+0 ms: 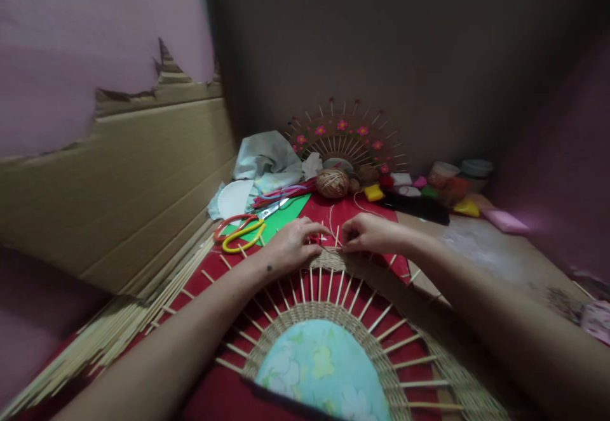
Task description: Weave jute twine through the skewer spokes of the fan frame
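A half-round woven fan (pixel 317 311) lies in front of me, with light sticks spreading out from a pale blue floral cloth centre (pixel 324 367). Twine is woven around the sticks in an inner band and an outer band (pixel 328 260). My left hand (pixel 293 243) is closed at the top of the outer band, its thumb on the weave and its index finger reaching toward a stick. Just to its right, my right hand (pixel 365 233) pinches the twine (pixel 333 221) beside the stick tips. Both hands' lower fingers are partly hidden.
Orange-and-yellow scissors (pixel 243 233) lie on green paper (pixel 288 219) at left. Beyond are a twine ball (pixel 332 182) and a flower-decorated fan (pixel 340 135). A stick bundle (pixel 119 326) runs along cardboard (pixel 143 199). Clay packs (pixel 374 192) and jars (pixel 476 170) stand at right.
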Motion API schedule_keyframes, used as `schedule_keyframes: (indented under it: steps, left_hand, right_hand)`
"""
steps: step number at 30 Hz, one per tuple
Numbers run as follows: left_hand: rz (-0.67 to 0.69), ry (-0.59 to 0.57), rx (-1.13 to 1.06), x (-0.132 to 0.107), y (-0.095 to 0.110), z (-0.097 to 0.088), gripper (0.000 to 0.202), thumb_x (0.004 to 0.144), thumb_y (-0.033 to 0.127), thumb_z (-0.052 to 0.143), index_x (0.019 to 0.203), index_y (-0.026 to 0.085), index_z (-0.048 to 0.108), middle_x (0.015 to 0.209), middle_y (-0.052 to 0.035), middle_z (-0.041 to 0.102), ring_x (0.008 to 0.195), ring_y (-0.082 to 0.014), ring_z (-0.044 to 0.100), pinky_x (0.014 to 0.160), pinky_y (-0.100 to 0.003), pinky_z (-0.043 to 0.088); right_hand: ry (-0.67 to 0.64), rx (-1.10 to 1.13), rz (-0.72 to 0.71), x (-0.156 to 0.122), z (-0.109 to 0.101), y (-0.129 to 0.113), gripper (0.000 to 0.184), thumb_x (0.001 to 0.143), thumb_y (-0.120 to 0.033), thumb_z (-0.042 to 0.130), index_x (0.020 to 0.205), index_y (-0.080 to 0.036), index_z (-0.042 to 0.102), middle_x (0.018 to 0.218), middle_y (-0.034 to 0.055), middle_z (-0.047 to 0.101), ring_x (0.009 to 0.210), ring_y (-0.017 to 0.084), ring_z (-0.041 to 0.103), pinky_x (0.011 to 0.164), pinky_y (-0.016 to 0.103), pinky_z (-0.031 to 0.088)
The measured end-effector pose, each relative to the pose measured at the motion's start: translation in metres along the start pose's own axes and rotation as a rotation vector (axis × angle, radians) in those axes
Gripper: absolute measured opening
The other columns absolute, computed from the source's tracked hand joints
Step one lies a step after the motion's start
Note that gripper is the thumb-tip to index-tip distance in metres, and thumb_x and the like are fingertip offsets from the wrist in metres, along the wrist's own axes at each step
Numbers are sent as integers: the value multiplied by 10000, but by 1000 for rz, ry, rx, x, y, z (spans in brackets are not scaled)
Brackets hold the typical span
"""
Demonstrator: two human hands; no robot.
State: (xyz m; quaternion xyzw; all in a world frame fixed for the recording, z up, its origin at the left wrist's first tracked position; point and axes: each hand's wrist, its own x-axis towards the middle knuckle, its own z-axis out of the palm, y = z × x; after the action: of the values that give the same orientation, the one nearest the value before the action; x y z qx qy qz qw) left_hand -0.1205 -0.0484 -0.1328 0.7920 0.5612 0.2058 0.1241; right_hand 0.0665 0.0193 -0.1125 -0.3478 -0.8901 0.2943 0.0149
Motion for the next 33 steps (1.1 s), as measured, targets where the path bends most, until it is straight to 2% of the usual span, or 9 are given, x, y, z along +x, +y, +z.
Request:
schedule_keyframes:
  steps: [2,5,10,15,22,33]
  left_hand:
    - [65,4,66,-1,-2,3,223,768,253,575,970,235,667,866,-26,621,847,-173,527,797,-289,393]
    - [76,-12,155,-3,-3,6,186,808,292,548,904,225,693,866,-41,639,855,-186,514,809,-310,377]
    - [125,-21,217,-5,-3,7,217,841,279,504,948,216,683,886,-50,646,878,-197,487,816,-325,368]
    - [150,-38,264,-6,-1,10,241,856,262,476,966,188,678,884,-66,642,861,-199,478,810,-332,371]
    - [167,-38,268,-6,-3,9,232,857,261,474,962,190,668,884,-65,642,870,-196,492,838,-339,366]
    - [127,-73,250,0,-3,8,212,837,256,498,917,172,676,884,-67,662,874,-199,509,837,-322,364]
  right_hand:
    - [33,-18,1,1,-4,3,112,682,-246,588,716,-155,643,603,-18,601,546,93,508,500,187,354]
    - [168,-127,27,5,-9,10,97,667,-210,573,690,-155,650,595,-11,605,552,98,508,501,196,341]
    - [351,-241,101,17,-7,23,118,679,-202,553,703,-155,659,659,33,634,625,132,547,563,217,349]
    - [443,-318,165,32,-1,29,159,720,-256,527,764,-183,662,740,61,655,698,166,569,584,233,344]
    - [406,-333,205,47,4,30,164,713,-285,546,771,-190,667,787,61,672,722,161,590,618,223,376]
    - [318,-318,299,53,-3,29,173,633,-267,604,745,-159,680,715,60,656,650,155,584,536,216,371]
